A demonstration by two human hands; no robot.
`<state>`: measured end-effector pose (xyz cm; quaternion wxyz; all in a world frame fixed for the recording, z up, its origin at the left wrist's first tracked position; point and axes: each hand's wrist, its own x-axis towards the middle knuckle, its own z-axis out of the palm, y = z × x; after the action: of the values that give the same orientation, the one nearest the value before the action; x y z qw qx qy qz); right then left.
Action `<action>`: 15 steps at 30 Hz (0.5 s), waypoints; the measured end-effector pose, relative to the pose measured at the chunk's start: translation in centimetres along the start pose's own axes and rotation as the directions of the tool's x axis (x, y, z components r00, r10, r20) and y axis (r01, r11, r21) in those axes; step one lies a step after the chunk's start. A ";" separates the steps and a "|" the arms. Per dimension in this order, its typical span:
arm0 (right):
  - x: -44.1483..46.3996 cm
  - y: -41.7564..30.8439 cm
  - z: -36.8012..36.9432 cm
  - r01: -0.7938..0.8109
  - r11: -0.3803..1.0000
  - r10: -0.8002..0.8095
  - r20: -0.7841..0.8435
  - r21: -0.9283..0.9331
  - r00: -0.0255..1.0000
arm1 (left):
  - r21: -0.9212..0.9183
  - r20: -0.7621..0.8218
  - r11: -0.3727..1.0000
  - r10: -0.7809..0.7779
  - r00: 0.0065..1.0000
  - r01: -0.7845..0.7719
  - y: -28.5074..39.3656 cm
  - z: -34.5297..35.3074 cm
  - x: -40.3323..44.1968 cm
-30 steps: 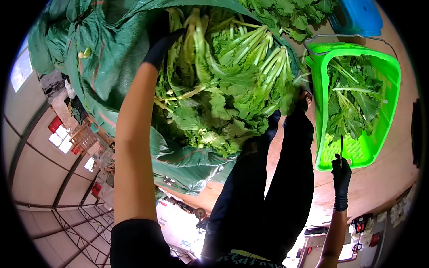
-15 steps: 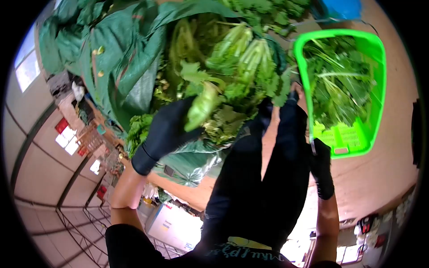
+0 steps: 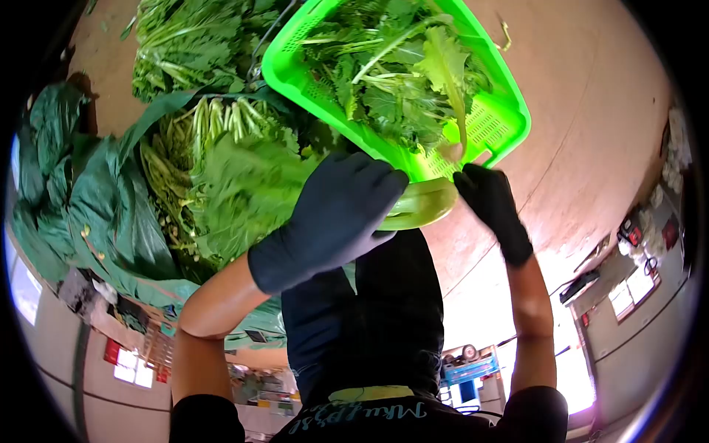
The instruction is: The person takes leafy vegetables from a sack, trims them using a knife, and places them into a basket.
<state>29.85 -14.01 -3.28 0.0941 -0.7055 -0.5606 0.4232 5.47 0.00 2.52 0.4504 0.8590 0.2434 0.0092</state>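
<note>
In the head view, my left hand (image 3: 340, 210), in a black glove, is closed around a bunch of leafy greens (image 3: 255, 196). Its leaves spread left over the green sack, and its thick pale base (image 3: 425, 203) sticks out to the right. Close to that base, my right hand (image 3: 491, 207), also gloved, has its fingers closed; what they grip is hidden. A loose leaf (image 3: 447, 66) with a long stalk lies just above my right fingers, inside the bright green basket (image 3: 509, 136). The stalk's lower end is blurred.
The open green woven sack (image 3: 111, 199) at left holds more greens with pale stems (image 3: 218, 122). Another pile of leafy greens (image 3: 177, 44) lies on the floor behind it. Torn leaves (image 3: 399, 96) fill much of the basket. A stalk scrap (image 3: 505, 35) lies on the floor.
My view has turned right, so the basket now sits centrally. My left hand has brought the greens over to the basket's near edge. My right hand has come close to their base.
</note>
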 end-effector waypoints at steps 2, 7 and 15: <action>-2.7 7.4 0.7 -0.201 0.976 0.204 -0.028 0.088 0.979 | -0.114 -0.044 0.989 0.094 0.995 -0.098 0.1 2.0 1.7; -1.1 -2.7 -4.3 -0.376 0.635 0.367 0.164 0.675 0.916 | -0.750 0.169 0.662 0.174 0.970 0.012 -2.8 5.7 5.1; 7.7 -2.0 -2.7 -0.184 0.656 0.249 0.020 0.732 0.968 | -0.941 0.277 0.080 -0.379 0.883 0.329 -4.4 7.2 7.6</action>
<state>30.41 -5.69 -4.22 0.3384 -0.6881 -0.2537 0.5897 12.05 -0.20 -6.68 0.8729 0.2865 0.3887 0.0695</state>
